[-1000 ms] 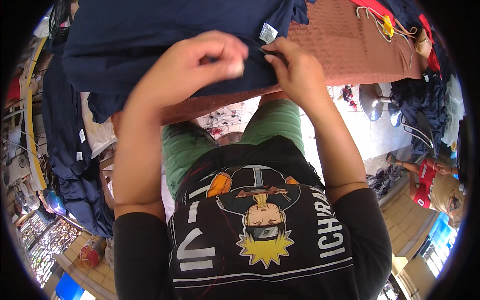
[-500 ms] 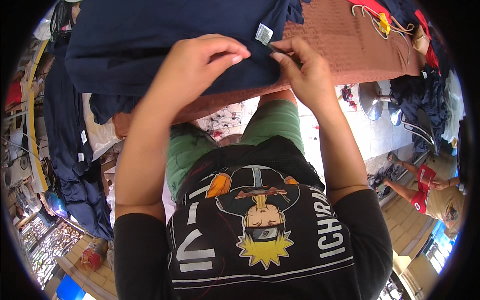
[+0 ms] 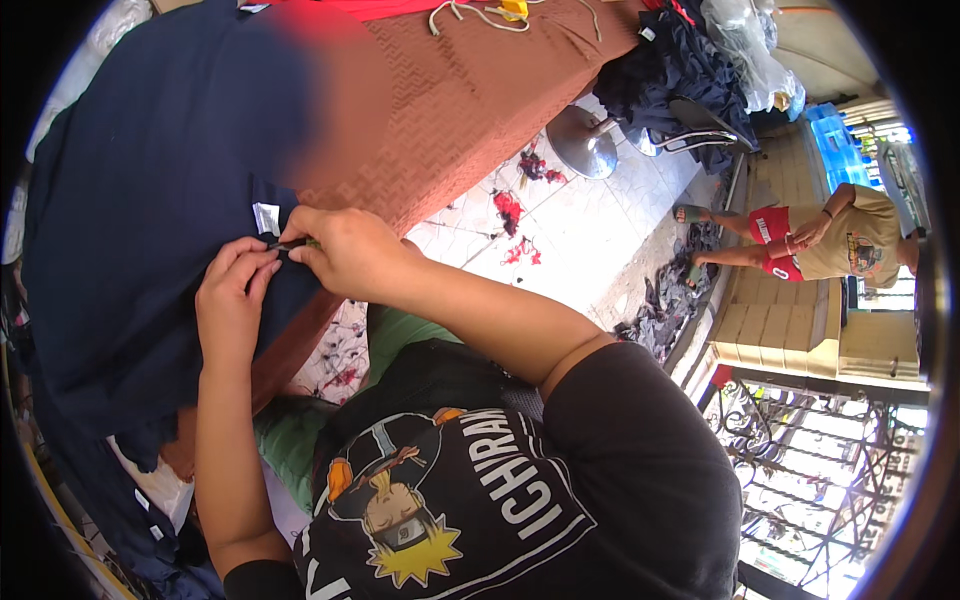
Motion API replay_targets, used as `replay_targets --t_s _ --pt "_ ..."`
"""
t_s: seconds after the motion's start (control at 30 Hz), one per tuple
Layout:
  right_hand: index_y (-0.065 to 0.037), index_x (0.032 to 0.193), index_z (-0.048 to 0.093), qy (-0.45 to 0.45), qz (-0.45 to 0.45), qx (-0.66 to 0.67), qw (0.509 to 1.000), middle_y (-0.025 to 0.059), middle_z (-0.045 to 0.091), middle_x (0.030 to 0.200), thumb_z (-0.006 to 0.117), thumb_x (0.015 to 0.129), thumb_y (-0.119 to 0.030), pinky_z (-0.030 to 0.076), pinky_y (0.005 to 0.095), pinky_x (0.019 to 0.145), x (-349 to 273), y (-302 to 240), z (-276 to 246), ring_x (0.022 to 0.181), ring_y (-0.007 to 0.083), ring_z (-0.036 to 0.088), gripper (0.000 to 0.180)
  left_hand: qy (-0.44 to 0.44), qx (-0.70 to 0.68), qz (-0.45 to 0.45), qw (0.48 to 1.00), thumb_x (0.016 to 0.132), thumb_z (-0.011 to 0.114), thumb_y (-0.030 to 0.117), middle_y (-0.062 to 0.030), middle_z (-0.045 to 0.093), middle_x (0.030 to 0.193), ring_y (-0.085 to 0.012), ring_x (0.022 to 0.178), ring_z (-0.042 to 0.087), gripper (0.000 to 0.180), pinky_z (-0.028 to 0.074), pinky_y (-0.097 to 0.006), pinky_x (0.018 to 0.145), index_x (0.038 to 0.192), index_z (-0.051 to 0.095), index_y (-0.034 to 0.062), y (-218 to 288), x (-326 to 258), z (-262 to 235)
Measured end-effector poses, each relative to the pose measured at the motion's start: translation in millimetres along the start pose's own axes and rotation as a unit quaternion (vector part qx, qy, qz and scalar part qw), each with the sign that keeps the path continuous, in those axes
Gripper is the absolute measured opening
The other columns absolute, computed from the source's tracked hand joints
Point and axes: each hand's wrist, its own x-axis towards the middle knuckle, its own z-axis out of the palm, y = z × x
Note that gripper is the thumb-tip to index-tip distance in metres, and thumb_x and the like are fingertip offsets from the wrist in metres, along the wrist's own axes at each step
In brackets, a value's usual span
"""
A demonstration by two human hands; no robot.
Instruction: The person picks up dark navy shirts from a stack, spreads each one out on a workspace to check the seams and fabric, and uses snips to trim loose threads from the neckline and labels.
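A navy cloth garment [image 3: 150, 170] lies spread over the table, with a small white label [image 3: 266, 218] at its edge. Just below that label, my left hand [image 3: 228, 295] is closed, its thumb and fingers pinching the cloth edge. My right hand [image 3: 350, 252] meets it from the right, fingers curled round a small dark tool [image 3: 290, 245] whose tip reaches my left fingertips. Most of the tool is hidden inside the hand, so its exact kind does not show.
A brown patterned cover [image 3: 470, 95] drapes the table. Red and dark thread scraps [image 3: 508, 212] litter the tiled floor. Farther right are a round metal stool base [image 3: 580, 140], a heap of dark clothes [image 3: 665, 85] and a person [image 3: 850, 240] in red shorts. Cords [image 3: 480, 15] lie at the table's far side.
My view has swung to the right. My hands, apart before, now meet at the cloth below the label; my left fingers have closed on its edge.
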Motion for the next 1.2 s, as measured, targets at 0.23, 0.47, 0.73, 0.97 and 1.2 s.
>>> replay_targets --t_s 0.23,0.47,0.73,0.97,1.2 --pt "-0.008 0.098 0.066 0.012 -0.030 -0.023 0.999 0.0144 0.068 0.090 0.068 0.081 -0.015 0.051 0.0412 0.074 1.7 7.3 7.4 0.084 0.0341 0.066 0.018 0.019 -0.037 -0.024 0.999 0.087 0.062 0.008 -0.0122 0.066 0.093 -0.0312 0.085 0.064 0.007 0.051 -0.038 0.075 0.091 0.063 0.0025 -9.8 -6.7 -1.6" --pt "-0.002 0.102 0.066 -0.025 -0.002 -0.008 1.000 0.0110 0.069 0.092 0.067 0.085 -0.006 0.050 0.0294 0.078 1.6 0.1 1.3 0.085 0.0195 0.066 0.017 -0.029 -0.063 -0.101 0.992 0.091 0.060 0.016 -0.0114 0.069 0.095 -0.0265 0.089 0.067 0.016 0.051 -0.033 0.078 0.097 0.065 0.0017 -11.3 -4.0 -6.4" --pt "-0.004 0.097 0.065 -0.041 -0.023 -0.015 0.999 0.0145 0.068 0.090 0.065 0.083 -0.007 0.051 0.0379 0.071 4.8 -8.8 1.9 0.080 0.0318 0.066 0.014 -0.029 -0.173 -0.147 0.973 0.089 0.064 0.016 -0.0061 0.071 0.097 -0.0183 0.089 0.067 0.018 0.052 -0.029 0.081 0.101 0.069 0.0036 -20.9 -10.0 -8.6" --pt "-0.005 0.096 0.065 -0.042 -0.018 -0.018 0.999 0.0142 0.068 0.092 0.065 0.083 -0.008 0.051 0.0377 0.071 5.9 -9.6 2.6 0.082 0.0318 0.066 0.014 0.020 -0.047 -0.065 0.997 0.083 0.068 0.012 -0.0084 0.069 0.094 -0.0231 0.082 0.066 0.013 0.051 -0.030 0.075 0.093 0.068 0.0023 -8.6 -10.0 0.6" --pt "-0.006 0.096 0.065 -0.057 -0.051 -0.091 0.993 0.0114 0.065 0.093 0.064 0.083 -0.012 0.050 0.0407 0.073 6.6 -12.1 4.5 0.084 0.0321 0.064 0.014 -0.020 -0.070 -0.112 0.991 0.087 0.064 0.012 -0.0096 0.069 0.095 -0.0244 0.085 0.067 0.014 0.051 -0.032 0.077 0.096 0.067 0.0015 -12.8 -7.3 -5.7"
